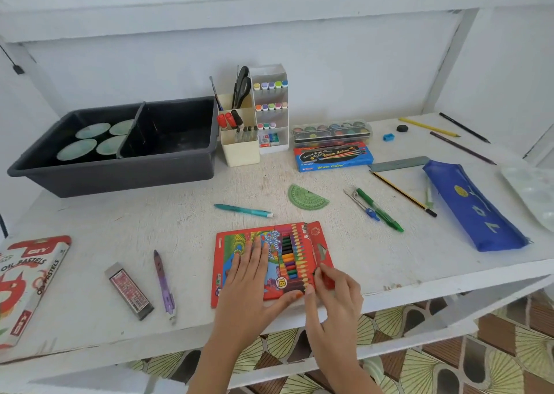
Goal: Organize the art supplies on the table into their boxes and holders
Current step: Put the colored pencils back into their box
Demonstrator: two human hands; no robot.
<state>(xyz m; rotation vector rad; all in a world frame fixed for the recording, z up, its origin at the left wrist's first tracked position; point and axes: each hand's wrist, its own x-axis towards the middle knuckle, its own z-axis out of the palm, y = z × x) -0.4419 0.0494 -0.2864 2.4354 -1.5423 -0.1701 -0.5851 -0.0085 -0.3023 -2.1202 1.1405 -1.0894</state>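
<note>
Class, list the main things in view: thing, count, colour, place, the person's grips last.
colour pencil box: 1, red, front centre
oil pastels box: 1, red-white, front left
bin: 1, dark grey, back left
organiser: 1, cream, back centre
watercolour box: 1, blue, right of organiser
paint palette: 1, clear-lidded, behind watercolour box
protractor: 1, green, centre
pens: 3, teal, purple, green, scattered
loose pencils: 4, mixed, right side
pencil case: 1, blue, right
sharpener: 1, blue, back right
left grip: 1, flat on colour pencil box
right grip: 1, pinching its open end

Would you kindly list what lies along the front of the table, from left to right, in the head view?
Oil pastels box, small grey case, purple pen, colour pencil box, blue pencil case.
</note>
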